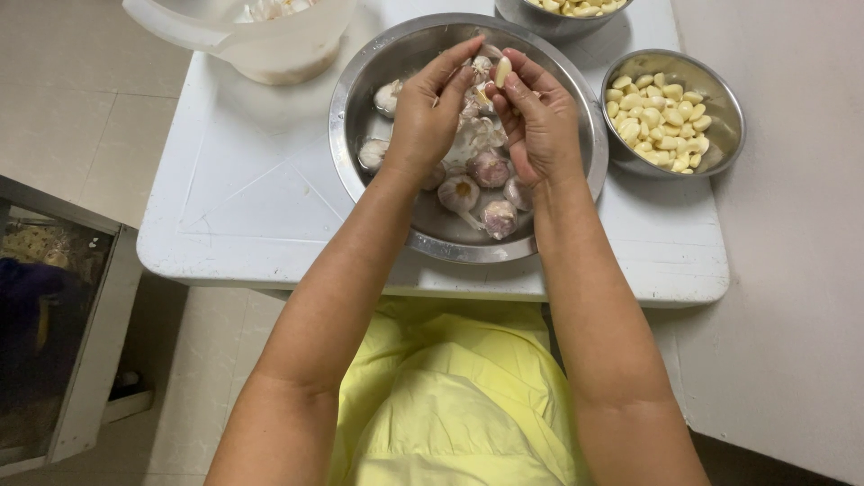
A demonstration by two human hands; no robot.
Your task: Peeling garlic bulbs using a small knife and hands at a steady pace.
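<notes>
Both hands hover over a large steel bowl (576, 117) on a small white table (243, 180). My right hand (538, 121) pinches a pale peeled garlic clove (502, 70) between thumb and fingers. My left hand (430, 112) is beside it, fingertips touching bits of garlic skin at the clove. Inside the bowl lie several whole garlic bulbs (489, 169) with purple-white skin, plus loose papery peel.
A smaller steel bowl (720, 99) of peeled cloves stands at the right. Another bowl of peeled cloves (558, 13) is at the top edge. A white plastic jug (270, 45) sits at the top left. A cabinet is on the floor at left.
</notes>
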